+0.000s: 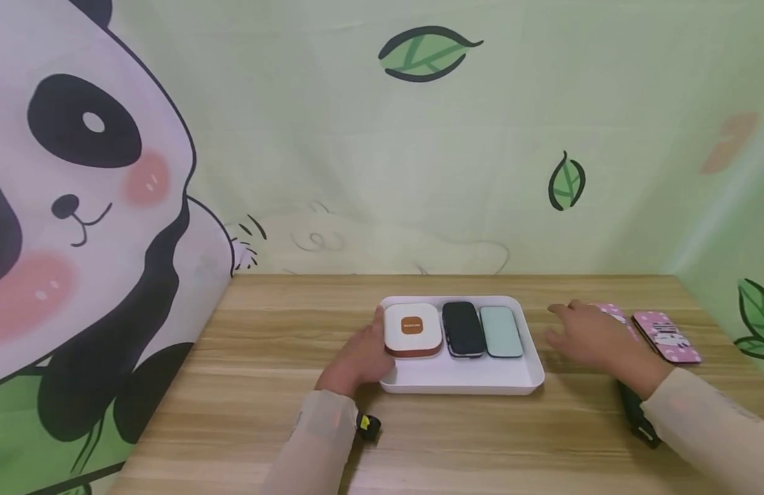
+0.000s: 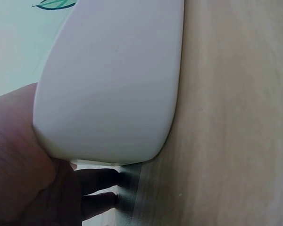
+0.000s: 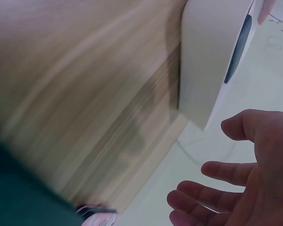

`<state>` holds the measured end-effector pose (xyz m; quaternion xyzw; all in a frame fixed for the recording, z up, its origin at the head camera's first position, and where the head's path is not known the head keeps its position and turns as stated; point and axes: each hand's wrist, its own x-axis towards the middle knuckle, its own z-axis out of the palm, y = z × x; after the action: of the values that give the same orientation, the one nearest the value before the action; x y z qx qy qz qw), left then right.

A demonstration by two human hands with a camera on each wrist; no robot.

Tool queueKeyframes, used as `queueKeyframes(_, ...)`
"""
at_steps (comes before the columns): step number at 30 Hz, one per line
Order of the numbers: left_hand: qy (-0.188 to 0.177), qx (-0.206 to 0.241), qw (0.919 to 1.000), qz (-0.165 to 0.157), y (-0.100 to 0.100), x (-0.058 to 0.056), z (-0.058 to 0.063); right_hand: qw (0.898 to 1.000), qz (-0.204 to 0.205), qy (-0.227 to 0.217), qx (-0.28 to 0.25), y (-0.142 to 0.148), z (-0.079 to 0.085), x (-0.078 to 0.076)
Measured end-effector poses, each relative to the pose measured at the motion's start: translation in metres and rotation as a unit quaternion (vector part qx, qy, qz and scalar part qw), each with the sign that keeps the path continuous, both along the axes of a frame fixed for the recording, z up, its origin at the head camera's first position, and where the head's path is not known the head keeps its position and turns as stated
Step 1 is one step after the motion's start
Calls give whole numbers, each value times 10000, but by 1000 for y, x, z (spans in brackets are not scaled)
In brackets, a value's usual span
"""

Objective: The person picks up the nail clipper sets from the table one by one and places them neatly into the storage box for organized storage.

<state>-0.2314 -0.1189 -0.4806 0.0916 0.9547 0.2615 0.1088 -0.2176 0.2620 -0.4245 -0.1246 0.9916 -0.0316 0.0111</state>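
Observation:
A white rectangular tray stands on the table. In it lie a rounded white case with a brown label and base, a black rounded case and a mint-green case. At the tray's left end my left hand grips the rim; the left wrist view shows fingers past the tray's end, with the thumb tip hidden. To the tray's right, my right hand hovers with loose, spread fingers and holds nothing. Pink cartoon-printed cases lie beyond it, one partly covered by the hand.
Partly hidden under the right forearm is a black object. A small black device sits at the left wrist. Behind the wood-grain table hangs a printed cloth with a panda and leaves.

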Motion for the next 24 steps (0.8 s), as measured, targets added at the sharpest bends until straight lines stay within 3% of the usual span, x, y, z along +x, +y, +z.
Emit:
queueKeyframes(9, -96, 70, 9999, 35, -1, 1, 3, 9997, 200, 54, 116, 29, -7, 8)
queueKeyframes(13, -68, -5, 10000, 56, -1, 2, 3, 9985, 490, 151, 180, 43, -9, 14)
queueKeyframes(18, 15, -53, 10000, 1, 0, 1, 2, 9959, 845, -286, 143, 64, -12, 27)
queueKeyframes(24, -18, -12, 10000, 22, 1, 1, 1, 9929, 870, -772, 228, 89, -16, 39)
